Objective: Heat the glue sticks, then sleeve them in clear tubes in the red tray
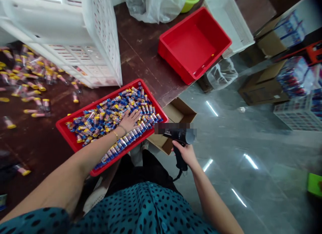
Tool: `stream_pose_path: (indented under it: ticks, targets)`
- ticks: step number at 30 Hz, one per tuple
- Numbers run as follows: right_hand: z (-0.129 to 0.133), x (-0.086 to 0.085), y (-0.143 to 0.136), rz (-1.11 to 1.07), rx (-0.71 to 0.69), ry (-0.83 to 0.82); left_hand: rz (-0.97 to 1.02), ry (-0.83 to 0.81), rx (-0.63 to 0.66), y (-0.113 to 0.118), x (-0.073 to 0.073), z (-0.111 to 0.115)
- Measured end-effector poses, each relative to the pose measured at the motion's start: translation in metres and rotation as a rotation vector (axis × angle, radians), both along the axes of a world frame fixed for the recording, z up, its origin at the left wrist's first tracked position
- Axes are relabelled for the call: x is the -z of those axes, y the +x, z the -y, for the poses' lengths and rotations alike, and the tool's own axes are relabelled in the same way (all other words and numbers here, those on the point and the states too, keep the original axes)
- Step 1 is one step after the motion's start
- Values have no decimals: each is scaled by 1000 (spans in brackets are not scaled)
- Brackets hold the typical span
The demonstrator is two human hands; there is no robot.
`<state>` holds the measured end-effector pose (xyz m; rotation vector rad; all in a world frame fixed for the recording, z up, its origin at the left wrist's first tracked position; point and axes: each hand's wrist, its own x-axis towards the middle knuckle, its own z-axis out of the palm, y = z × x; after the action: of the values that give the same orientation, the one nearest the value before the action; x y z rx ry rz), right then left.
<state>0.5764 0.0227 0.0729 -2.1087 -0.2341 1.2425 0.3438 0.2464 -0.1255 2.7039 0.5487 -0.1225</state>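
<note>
The left hand [131, 122] is lying palm down with its fingers spread over small blue-wrapped tubes [110, 109] inside a shallow red tray [71, 136]; it is pressing lightly or just resting, which I cannot tell, and its fingers are not closing around any tube. The tubes are filling the tray, most of them heaped loosely toward its far long edge, while along its near long edge a row of them is standing or lying side by side in neat order. The tray itself is sitting at the near edge of the dark brown table [141, 66], its near right corner jutting past that edge. The right hand [185, 153] is closing around the handle of a black dryer [180, 137], holding it up just beside that corner; the end toward the tray is blocked out, so whether it is touching the rim I cannot tell. A tall white crate [57, 22] is standing just beyond the tray's far long edge, and yellow-ended loose tubes [46, 103] are scattering over the table to the left. Farther along the table's near edge, a deeper red bin [191, 42] is resting next to a white basket [231, 22]. Below the tray's near right corner, an open cardboard box [186, 113] is sitting on the grey floor [216, 143].
</note>
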Motion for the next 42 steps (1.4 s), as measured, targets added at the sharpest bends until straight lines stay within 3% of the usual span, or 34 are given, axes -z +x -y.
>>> stream_pose_path:
  ticks: [3,5,10,12,14,17,20,23,26,29,33,36,40,42]
  targets:
    - [0,4,-5,60,-47,39,-1,-79,140,-49,-7,9]
    - [-2,4,-7,121,-55,27,-18,-125,164,-72,-6,5]
    - [-9,3,-37,-99,-200,54,-54,-80,20,-82,-4,-39]
    - [-11,5,-58,-119,-301,109,-47,-38,-54,-88,-9,-40]
    - [-13,9,-76,-136,-375,140,-52,-38,-66,-109,-16,-19]
    - [-14,14,-90,-85,-423,123,-106,-152,37,-165,-28,42]
    - [-15,14,-94,-3,-404,80,-164,-180,-65,-221,-33,98]
    - [-18,10,-100,-158,-402,26,-148,-188,-100,-245,-28,116]
    - [-24,9,-107,-161,-383,37,-102,-256,36,-243,-20,99]
    - [-33,9,-110,-39,-263,21,-86,-270,111,-236,-13,66]
    - [-37,6,-116,15,-163,-29,-54,-124,-111,-228,-10,28]
    - [-31,0,-131,-71,-221,-64,-27,-88,-155,-212,-12,24]
    - [-23,-7,-150,-40,-214,-58,18,-185,179,-184,-13,31]
    - [-23,-12,-154,24,-195,-46,32,-173,214,-175,-11,20]
